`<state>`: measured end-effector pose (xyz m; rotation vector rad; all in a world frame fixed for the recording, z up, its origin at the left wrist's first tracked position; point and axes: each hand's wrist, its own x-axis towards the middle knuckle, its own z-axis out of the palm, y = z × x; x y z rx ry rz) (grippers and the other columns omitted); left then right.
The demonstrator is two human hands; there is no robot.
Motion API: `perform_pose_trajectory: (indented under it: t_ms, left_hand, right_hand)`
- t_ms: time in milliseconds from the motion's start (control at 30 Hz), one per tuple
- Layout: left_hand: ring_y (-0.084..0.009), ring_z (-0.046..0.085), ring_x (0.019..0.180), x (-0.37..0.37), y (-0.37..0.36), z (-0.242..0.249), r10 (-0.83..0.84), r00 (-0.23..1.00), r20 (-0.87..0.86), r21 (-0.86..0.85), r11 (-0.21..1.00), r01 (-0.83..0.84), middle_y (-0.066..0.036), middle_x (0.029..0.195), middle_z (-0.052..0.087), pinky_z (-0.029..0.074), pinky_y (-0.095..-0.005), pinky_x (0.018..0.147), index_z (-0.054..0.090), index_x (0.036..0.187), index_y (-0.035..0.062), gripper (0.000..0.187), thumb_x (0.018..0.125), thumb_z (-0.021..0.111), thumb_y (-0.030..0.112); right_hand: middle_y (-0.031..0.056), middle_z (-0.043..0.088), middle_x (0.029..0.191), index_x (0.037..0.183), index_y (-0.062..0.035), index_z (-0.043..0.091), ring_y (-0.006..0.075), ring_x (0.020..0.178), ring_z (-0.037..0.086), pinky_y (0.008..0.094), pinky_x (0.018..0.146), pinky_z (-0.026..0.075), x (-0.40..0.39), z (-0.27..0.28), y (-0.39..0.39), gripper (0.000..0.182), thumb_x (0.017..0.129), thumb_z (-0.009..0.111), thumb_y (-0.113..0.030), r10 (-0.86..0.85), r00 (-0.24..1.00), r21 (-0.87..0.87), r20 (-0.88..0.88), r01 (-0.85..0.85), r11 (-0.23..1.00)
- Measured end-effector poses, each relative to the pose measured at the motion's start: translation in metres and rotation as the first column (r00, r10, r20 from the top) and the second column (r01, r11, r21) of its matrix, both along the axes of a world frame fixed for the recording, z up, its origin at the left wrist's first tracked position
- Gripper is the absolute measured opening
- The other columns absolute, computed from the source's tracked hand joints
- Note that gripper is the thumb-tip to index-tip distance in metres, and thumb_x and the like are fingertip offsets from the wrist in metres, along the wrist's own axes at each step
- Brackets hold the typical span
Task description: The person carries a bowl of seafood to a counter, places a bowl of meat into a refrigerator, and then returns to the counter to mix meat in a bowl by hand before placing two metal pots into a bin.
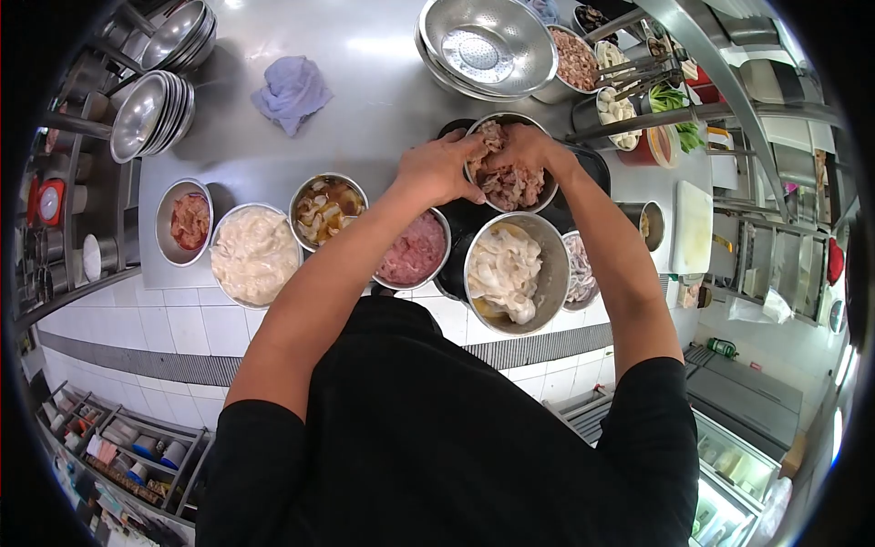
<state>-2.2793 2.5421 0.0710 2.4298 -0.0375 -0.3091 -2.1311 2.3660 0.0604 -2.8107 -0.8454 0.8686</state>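
A metal bowl of raw pinkish-brown meat pieces (515, 190) sits on the steel counter, straight ahead. Against its left rim my left hand (444, 167) is curled, thumb at the near side and fingers at the far side. My right hand (526, 149) reaches into the bowl from the right, its fingers closed in the meat and partly hidden by it. Close by stand a larger bowl of pale, whitish meat (507, 264), a bowl of pink minced meat (415, 251), partly behind my left forearm, and a bowl of pieces in brown liquid (324, 210).
Further left are a bowl of creamy pale meat (255, 253) and a small bowl of orange-pink meat (190, 221). A colander (488, 46) and a crumpled cloth (292, 93) lie at the back. Stacked bowls (153, 117) stand left; a cutting board (692, 228) is right.
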Motion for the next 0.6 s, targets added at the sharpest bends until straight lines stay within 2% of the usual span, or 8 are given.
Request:
perform_pose_trajectory:
  t_ms: [67,100,200,267,433,500,533,600]
  left_hand:
    - [-0.0299,0.049,0.129,-0.001,-0.002,-0.002,0.005,1.000,0.003,0.009,1.000,-0.005,-0.006,0.150,0.041,0.045,-0.0432,0.101,0.040,0.146,0.0249,0.096,0.062,0.083,0.047]
    - [-0.0299,0.049,0.129,-0.001,-0.005,-0.002,0.014,1.000,0.011,0.017,1.000,-0.014,-0.006,0.150,0.041,0.045,-0.0433,0.101,0.040,0.146,0.0242,0.096,0.063,0.082,0.047]
    - [-0.0295,0.048,0.130,-0.002,-0.006,-0.002,0.014,1.000,0.007,0.024,1.000,-0.014,-0.007,0.150,0.041,0.044,-0.0433,0.102,0.040,0.145,0.0233,0.096,0.063,0.082,0.049]
    - [-0.0292,0.048,0.130,-0.004,-0.005,-0.005,0.018,0.999,0.039,0.034,0.999,-0.019,-0.007,0.149,0.042,0.043,-0.0437,0.103,0.041,0.145,0.0228,0.096,0.063,0.081,0.050]
    - [-0.0286,0.049,0.129,-0.003,-0.006,-0.002,0.002,0.997,0.080,0.088,0.996,-0.009,-0.007,0.148,0.044,0.042,-0.0448,0.103,0.045,0.142,0.0214,0.093,0.062,0.081,0.051]
    - [-0.0279,0.050,0.128,-0.003,-0.008,-0.002,-0.006,0.998,0.066,0.097,0.995,0.000,-0.007,0.146,0.047,0.043,-0.0457,0.101,0.048,0.140,0.0194,0.090,0.062,0.081,0.050]
    - [-0.0279,0.050,0.128,-0.003,-0.008,-0.005,-0.011,0.998,0.068,0.093,0.996,0.005,-0.007,0.146,0.047,0.043,-0.0457,0.101,0.048,0.140,0.0194,0.090,0.062,0.081,0.050]
    - [-0.0285,0.052,0.125,-0.005,-0.008,-0.010,0.014,0.984,0.176,0.061,0.998,-0.025,-0.009,0.140,0.053,0.044,-0.0451,0.099,0.054,0.134,0.0166,0.083,0.062,0.081,0.048]
  right_hand:
    - [0.0237,0.069,0.104,0.109,0.0004,0.069,0.0330,0.096,0.067,0.0391,0.086,0.052,-0.003,0.018,0.008,0.074,0.054,0.081,-0.049,-0.004,0.979,-0.184,-0.205,-0.034,0.982]
    - [0.0237,0.069,0.104,0.109,0.0004,0.069,0.0330,0.096,0.067,0.0391,0.086,0.052,-0.004,0.024,0.006,0.074,0.054,0.081,-0.049,-0.012,0.980,-0.188,-0.200,-0.026,0.982]
    - [0.0230,0.070,0.101,0.104,0.0009,0.070,0.0331,0.093,0.068,0.0394,0.084,0.053,-0.013,0.033,0.006,0.068,0.055,0.080,-0.046,-0.066,0.985,-0.150,-0.158,0.043,0.988]
    - [0.0229,0.069,0.101,0.104,0.0014,0.070,0.0337,0.093,0.067,0.0397,0.084,0.053,-0.019,0.032,0.000,0.066,0.056,0.079,-0.043,0.035,0.998,-0.089,-0.054,-0.040,0.995]
    - [0.0234,0.067,0.108,0.117,0.0004,0.062,0.0347,0.102,0.064,0.0405,0.089,0.050,-0.025,0.034,-0.011,0.066,0.063,0.076,-0.036,0.036,0.998,0.021,-0.060,-0.035,0.999]
    - [0.0234,0.065,0.111,0.124,-0.0010,0.056,0.0364,0.107,0.062,0.0417,0.091,0.049,-0.033,0.032,-0.013,0.067,0.069,0.076,-0.035,0.079,0.995,-0.038,0.065,-0.077,0.996]
    - [0.0234,0.065,0.111,0.124,-0.0010,0.056,0.0364,0.107,0.062,0.0417,0.091,0.049,-0.037,0.032,-0.013,0.067,0.069,0.076,-0.035,0.074,0.995,-0.043,0.067,-0.071,0.997]
    - [0.0233,0.065,0.111,0.126,-0.0024,0.054,0.0378,0.108,0.061,0.0430,0.092,0.049,-0.045,0.030,-0.014,0.066,0.073,0.075,-0.035,0.024,0.991,-0.024,0.129,-0.021,1.000]
